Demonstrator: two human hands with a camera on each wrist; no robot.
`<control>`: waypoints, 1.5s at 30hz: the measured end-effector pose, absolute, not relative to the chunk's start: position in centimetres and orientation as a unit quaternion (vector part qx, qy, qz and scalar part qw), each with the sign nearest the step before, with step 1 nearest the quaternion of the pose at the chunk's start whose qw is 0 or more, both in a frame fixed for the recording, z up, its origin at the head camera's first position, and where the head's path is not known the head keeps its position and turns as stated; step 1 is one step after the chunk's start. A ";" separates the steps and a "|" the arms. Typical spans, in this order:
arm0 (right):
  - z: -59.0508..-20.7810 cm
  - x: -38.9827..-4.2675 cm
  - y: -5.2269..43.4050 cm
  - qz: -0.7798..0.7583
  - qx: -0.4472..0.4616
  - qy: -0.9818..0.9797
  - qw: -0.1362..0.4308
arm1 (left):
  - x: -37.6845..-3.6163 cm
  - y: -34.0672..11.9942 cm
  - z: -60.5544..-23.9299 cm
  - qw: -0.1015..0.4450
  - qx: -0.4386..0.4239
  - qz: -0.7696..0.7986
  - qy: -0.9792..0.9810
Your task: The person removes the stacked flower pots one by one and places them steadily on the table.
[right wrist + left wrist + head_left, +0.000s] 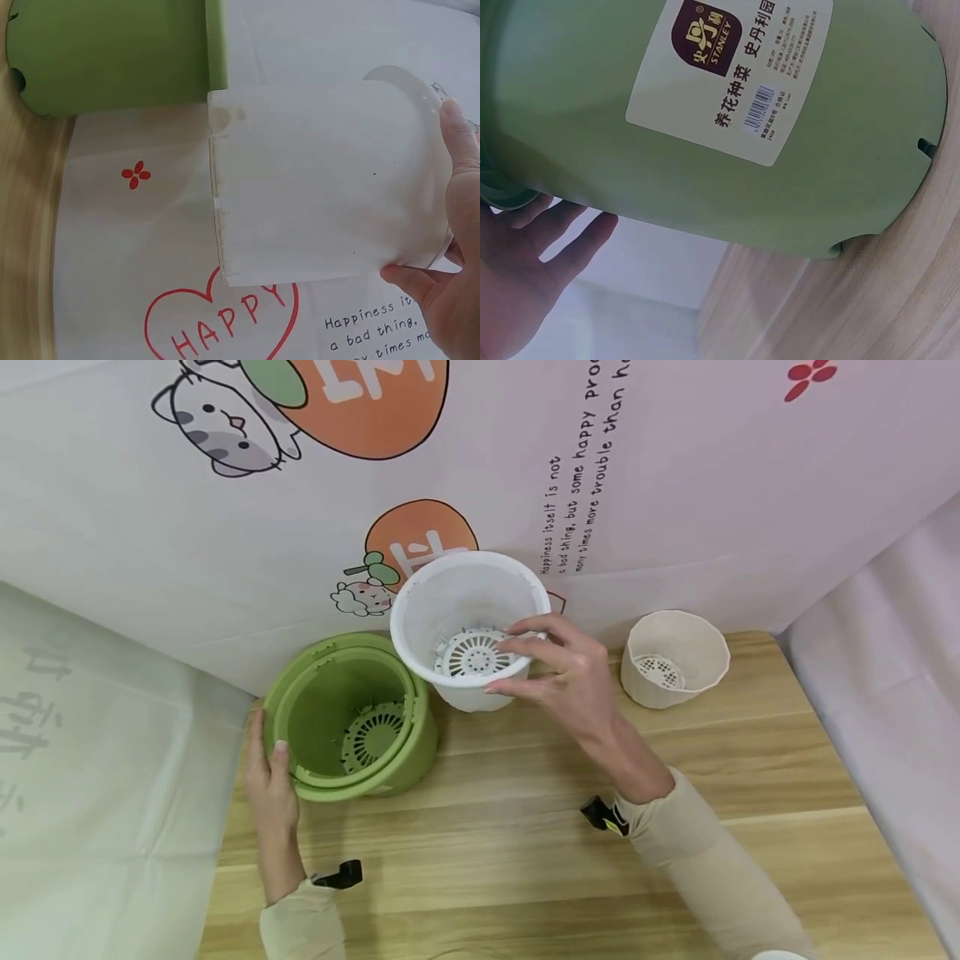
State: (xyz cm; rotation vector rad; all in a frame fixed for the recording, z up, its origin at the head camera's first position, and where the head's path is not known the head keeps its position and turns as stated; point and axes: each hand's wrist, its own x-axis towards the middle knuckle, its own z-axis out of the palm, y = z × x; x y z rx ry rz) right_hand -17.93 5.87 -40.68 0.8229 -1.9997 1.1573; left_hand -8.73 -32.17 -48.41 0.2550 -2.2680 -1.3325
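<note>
White pot (468,631) sits lifted off the tabletop (525,843), at 2 o'clock from the green pot (352,718), w/ right hand (562,668) pinching its rim. Left hand (266,772) lies flat against green pot's side, fingers straight. Step looks like separating pots; next move likely needs a clear spot to set it down. Beige pot (675,658) at 3 o'clock. Wood tabletop, cartoon-print cloth backdrop (675,485).

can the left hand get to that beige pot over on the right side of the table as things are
Probably not easily. The left hand rests against the green pot, and the white pot held by the right hand stands between it and the beige pot.
</note>
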 end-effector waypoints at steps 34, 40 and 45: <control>-44.2 -16.6 9.5 0.417 0.281 -0.802 0.323 | -8.5 -32.2 -47.6 0.229 0.099 -0.496 -0.832; -44.9 -16.3 10.4 0.418 0.277 -0.805 0.319 | -8.1 -31.1 -46.1 0.227 0.098 -0.493 -0.834; -45.6 -16.2 11.1 0.416 0.270 -0.808 0.317 | -8.8 -33.1 -48.4 0.231 0.089 -0.495 -0.833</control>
